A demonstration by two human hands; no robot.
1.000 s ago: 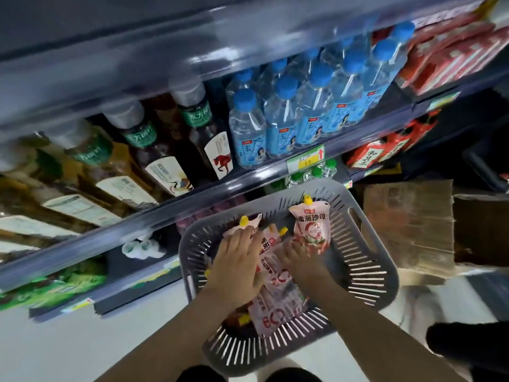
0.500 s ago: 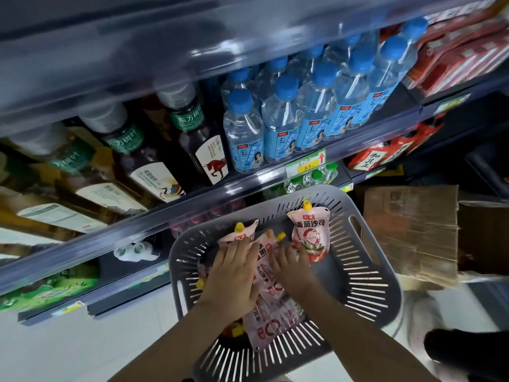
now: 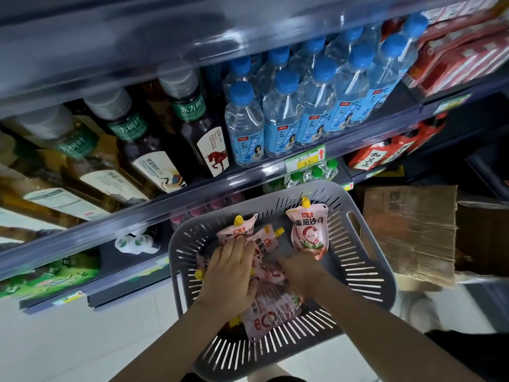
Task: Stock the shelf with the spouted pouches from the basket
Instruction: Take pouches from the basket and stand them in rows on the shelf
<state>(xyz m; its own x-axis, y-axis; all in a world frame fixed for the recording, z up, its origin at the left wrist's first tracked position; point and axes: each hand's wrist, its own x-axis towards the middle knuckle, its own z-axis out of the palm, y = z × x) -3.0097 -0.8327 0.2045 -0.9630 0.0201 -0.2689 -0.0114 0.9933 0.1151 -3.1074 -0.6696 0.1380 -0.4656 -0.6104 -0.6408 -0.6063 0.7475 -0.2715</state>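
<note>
A grey slotted basket [image 3: 366,274] stands on the floor below the shelves. Several pink spouted pouches with yellow caps lie in it. One pouch [image 3: 308,232] leans upright against the far wall, and a pile of pouches [image 3: 268,312] fills the middle. My left hand [image 3: 231,274] lies palm down on the pile's left side with its fingers stretched over two pouches. Just to the right, my right hand [image 3: 301,274] reaches into the pile. It is blurred, so its grip does not show.
Above the basket, a shelf holds blue-capped water bottles [image 3: 289,119] and dark tea bottles [image 3: 192,128]. Red packets [image 3: 385,155] lie on a lower right shelf. A cardboard box [image 3: 407,230] stands right of the basket. White floor [image 3: 82,340] lies to the left.
My right hand has slid back and down from beside the upright pouch into the middle of the pile. My left hand stays flat on the pouches. The view has dropped closer to the basket.
</note>
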